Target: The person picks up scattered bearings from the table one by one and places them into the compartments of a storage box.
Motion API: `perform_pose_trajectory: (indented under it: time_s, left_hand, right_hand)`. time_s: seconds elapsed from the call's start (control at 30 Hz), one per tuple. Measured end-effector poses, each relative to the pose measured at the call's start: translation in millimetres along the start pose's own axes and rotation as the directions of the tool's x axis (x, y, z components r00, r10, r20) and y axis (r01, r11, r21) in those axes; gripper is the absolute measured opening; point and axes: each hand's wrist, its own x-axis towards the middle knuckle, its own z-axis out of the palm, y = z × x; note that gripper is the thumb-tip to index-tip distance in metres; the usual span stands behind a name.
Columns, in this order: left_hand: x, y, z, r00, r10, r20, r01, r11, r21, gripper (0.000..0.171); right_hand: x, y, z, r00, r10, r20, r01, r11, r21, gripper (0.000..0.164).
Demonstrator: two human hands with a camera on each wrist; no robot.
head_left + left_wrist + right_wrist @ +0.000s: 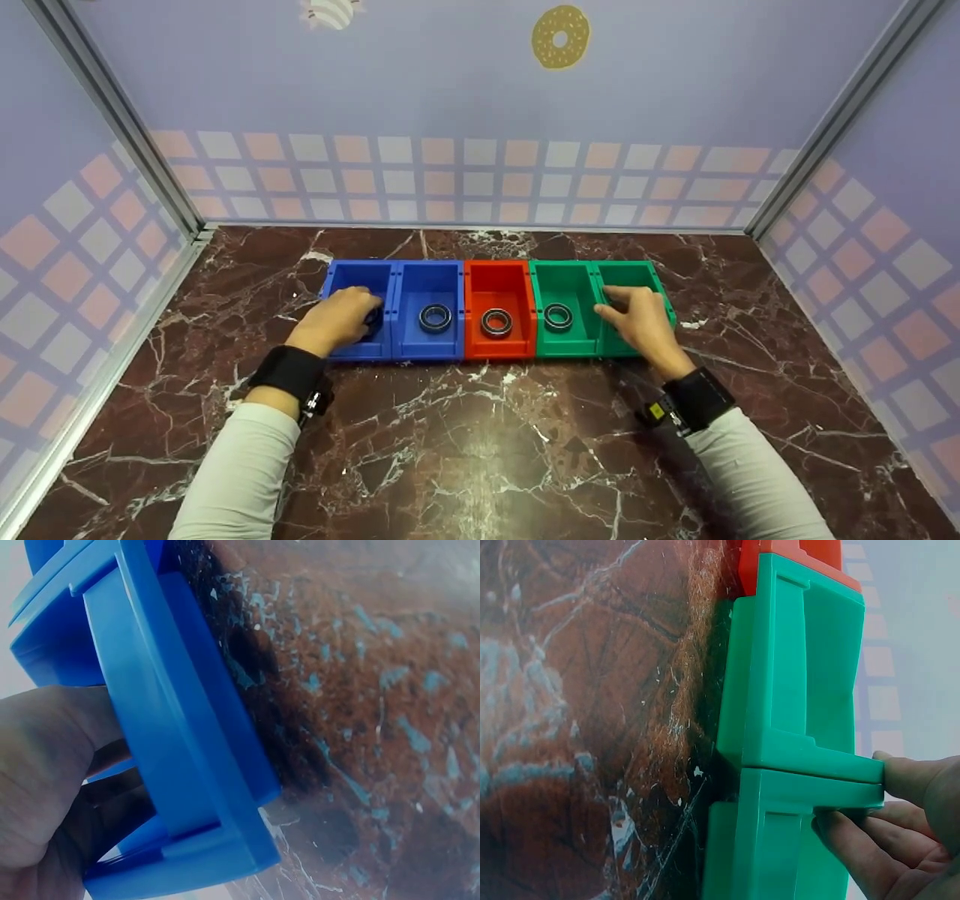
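Note:
My left hand point(345, 315) reaches into the leftmost blue bin point(349, 351), pinching a dark ring bearing point(373, 321) that its fingers partly cover. In the left wrist view, that bin's front wall point(161, 712) hides the fingertips. At the far right, my right hand point(641, 319) lies over the rightmost green bin point(637, 271). The right wrist view has the thumb point(907, 776) at the edge of the wall between the two green bins, the other fingers point(862, 847) inside the rightmost one. Whether this hand holds anything I cannot tell.
Between the hands, bearings lie in the second blue bin point(435, 318), the red bin point(496, 322) and the inner green bin point(557, 317). All the bins stand in one row on a dark red marbled table point(465, 442), with patterned panels point(450, 90) behind and at both sides.

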Motion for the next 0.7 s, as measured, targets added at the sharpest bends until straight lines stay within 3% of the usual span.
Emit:
perform_pose_trajectory:
  time_s: [0.7]
  left_hand:
    - [-0.7, -0.1, 4.2, 1.0, 0.001, 0.0, -0.001, 1.0, -0.012, 0.015]
  right_hand:
    - [1.7, 0.2, 1.3, 1.0, 0.009, -0.006, -0.009, 1.0, -0.009, 0.044]
